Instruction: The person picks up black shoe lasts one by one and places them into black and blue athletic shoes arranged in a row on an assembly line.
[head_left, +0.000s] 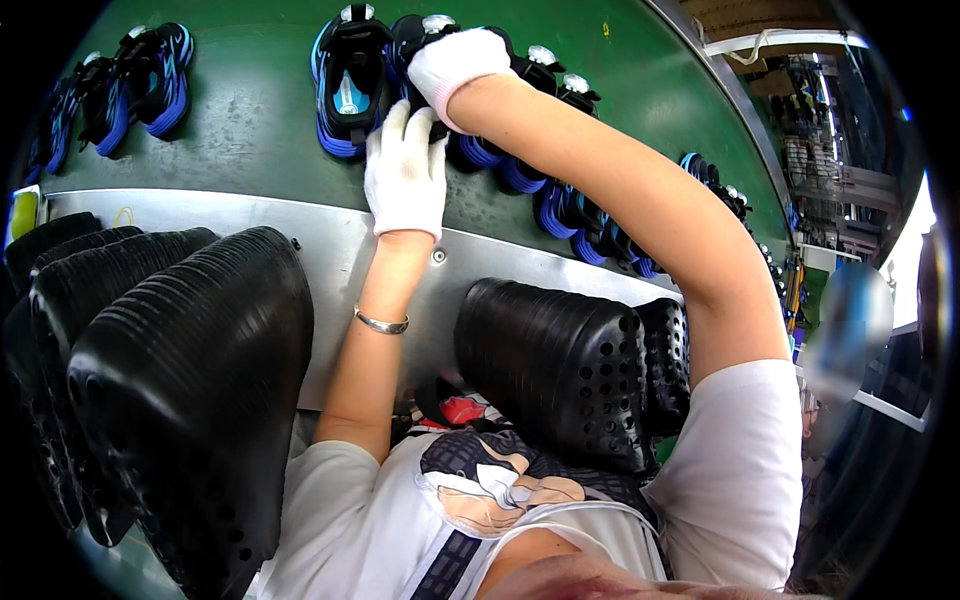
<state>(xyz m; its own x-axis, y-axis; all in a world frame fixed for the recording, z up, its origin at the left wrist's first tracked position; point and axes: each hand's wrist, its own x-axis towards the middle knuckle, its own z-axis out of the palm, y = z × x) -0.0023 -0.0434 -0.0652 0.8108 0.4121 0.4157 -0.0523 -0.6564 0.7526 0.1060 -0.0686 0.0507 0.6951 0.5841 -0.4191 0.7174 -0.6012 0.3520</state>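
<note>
Both of my hands wear white gloves and are at one black-and-blue sports shoe (402,45) in a row on the green work surface. My left hand (408,180) reaches up to its heel end, fingers closed on the edge there. Across the upper part of that shoe lies my right hand (455,72), curled, its fingertips hidden behind the back of the hand. Most of the shoe is covered by the gloves. Just left stands another black-and-blue shoe (348,95), its light-blue insole showing and a clear rounded piece at its top.
More such shoes (540,175) continue rightward, partly behind my right forearm. Another group (158,80) stands at the far left. A metal edge (330,225) borders the green surface (255,110). Large stacked black ribbed baskets (200,340) rise at left; perforated black baskets (560,370) stand near my chest.
</note>
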